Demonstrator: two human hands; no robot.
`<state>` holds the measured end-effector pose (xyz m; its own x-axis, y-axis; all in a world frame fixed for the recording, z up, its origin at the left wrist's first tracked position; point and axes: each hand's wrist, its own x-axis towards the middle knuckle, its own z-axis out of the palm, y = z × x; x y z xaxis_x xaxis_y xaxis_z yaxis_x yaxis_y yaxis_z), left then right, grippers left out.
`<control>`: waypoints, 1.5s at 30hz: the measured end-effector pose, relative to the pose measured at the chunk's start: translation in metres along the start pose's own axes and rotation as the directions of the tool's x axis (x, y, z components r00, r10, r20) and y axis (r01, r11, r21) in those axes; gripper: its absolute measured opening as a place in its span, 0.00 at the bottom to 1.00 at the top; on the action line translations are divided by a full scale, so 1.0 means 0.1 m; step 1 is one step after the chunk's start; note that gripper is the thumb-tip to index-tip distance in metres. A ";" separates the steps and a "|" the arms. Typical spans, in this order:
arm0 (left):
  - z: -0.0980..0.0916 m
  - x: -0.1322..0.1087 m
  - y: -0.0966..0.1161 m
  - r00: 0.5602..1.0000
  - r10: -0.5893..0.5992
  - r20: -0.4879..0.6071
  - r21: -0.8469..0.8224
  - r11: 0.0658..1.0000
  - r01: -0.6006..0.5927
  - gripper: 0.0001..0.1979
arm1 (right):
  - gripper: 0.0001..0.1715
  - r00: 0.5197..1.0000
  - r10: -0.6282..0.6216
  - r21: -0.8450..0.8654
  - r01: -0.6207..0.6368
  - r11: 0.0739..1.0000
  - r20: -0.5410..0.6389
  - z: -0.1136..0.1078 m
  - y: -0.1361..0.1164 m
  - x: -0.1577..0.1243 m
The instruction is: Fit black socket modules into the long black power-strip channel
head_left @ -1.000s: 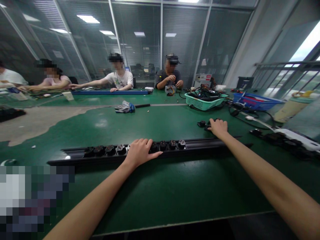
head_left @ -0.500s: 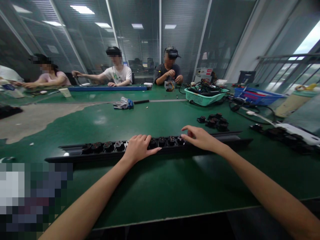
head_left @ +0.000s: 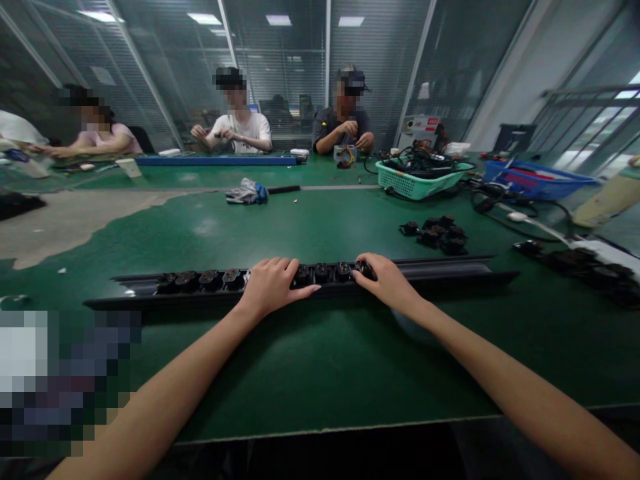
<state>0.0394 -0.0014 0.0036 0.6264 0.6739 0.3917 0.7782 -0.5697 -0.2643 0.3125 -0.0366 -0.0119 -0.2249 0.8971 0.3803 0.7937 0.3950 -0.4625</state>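
A long black rail (head_left: 450,270) lies across the green table (head_left: 310,373) in front of me, with a row of black socket modules (head_left: 200,280) seated in its left half. My left hand (head_left: 273,287) rests on the rail's middle, fingers curled over it and thumb stretched right. My right hand (head_left: 385,283) is just to its right, fingertips closed on the last socket module (head_left: 364,269) in the row. A small pile of loose black modules (head_left: 440,233) lies beyond the rail on the right.
A teal basket (head_left: 415,183) full of cables and a blue tray (head_left: 535,180) stand at the back right. Cables and a white strip (head_left: 600,250) run along the right side. Grey gloves (head_left: 245,193) lie mid-table. Three people work at the far side.
My right hand left the pile of loose modules, came back left to the rail and now sits on the rightmost module. My left hand stayed on the rail.
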 end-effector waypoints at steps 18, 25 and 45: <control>0.00 0.00 0.01 1.000 -0.011 0.003 -0.013 1.000 0.011 0.32 | 0.10 0.998 0.063 -0.089 -0.064 0.994 -0.020 -0.08 0.09 0.02; 0.00 0.00 0.01 1.000 -0.012 -0.003 -0.010 1.000 0.012 0.32 | 0.11 0.996 0.092 -0.103 -0.091 0.991 0.012 -0.16 0.15 0.02; 0.01 0.00 -0.01 1.000 -0.002 -0.001 0.006 1.000 0.002 0.33 | 0.13 0.982 0.176 -0.201 -0.158 0.967 0.073 -0.29 0.22 0.01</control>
<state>0.0385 -0.0007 0.0028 0.6251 0.6742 0.3933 0.7794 -0.5660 -0.2685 0.3463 -0.0328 0.0012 -0.1222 0.9646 0.2338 0.9163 0.2002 -0.3468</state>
